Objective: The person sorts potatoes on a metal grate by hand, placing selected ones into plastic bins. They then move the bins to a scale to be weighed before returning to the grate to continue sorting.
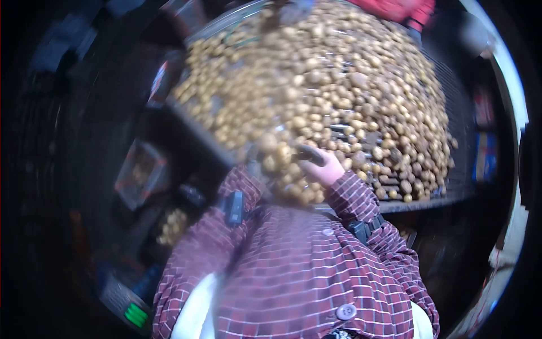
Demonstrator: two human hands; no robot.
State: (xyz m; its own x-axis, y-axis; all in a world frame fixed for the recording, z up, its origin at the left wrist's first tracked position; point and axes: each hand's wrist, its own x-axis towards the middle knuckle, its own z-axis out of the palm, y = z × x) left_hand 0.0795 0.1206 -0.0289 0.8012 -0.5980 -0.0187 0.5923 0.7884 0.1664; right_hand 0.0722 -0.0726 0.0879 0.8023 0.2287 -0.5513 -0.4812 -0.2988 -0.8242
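Many small yellow-brown potatoes [389, 121] cover a wide slatted table [395, 207] in front of me. My right hand [327, 169] is at its near edge, its fingers curled around a dark lump [309, 153] whose kind I cannot make out. Left of it, my left hand [254, 165] is smeared by motion and partly lost against the potatoes, so its fingers do not show clearly. A cluster of potatoes [276, 158] lies between the two hands. Both forearms wear checked sleeves with dark straps at the wrists.
A dark board [197, 133] borders the table on the left. Beyond it stands a clear crate [141, 175], with some potatoes [173, 227] lower down. At the far side a red sleeve [395, 8] of another person reaches in. A blue package [484, 157] is on the right.
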